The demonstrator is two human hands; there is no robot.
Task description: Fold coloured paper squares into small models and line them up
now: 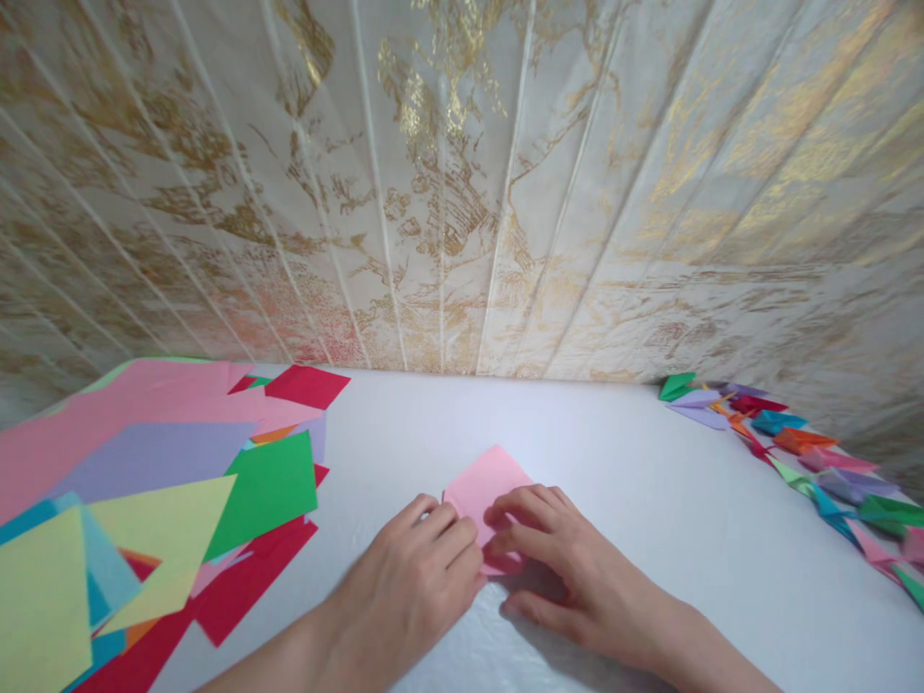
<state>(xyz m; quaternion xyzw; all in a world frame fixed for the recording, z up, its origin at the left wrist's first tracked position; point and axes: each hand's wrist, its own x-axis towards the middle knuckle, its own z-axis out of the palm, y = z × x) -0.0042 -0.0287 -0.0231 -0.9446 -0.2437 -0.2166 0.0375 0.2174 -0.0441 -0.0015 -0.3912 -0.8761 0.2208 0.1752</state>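
Observation:
A pink paper square (482, 484) lies on the white table (621, 481), partly folded, its far corner pointing toward the wall. My left hand (415, 577) rests on the paper's near left part with fingers curled and pressed down on it. My right hand (563, 568) lies over the near right part, fingertips pressing the paper's edge. The near half of the sheet is hidden under both hands.
A loose heap of coloured paper sheets (166, 500) covers the table's left side: pink, lilac, green, yellow, red, blue. A row of several folded paper figures (801, 448) runs along the right edge. A gold-patterned wall (462, 192) stands right behind the table.

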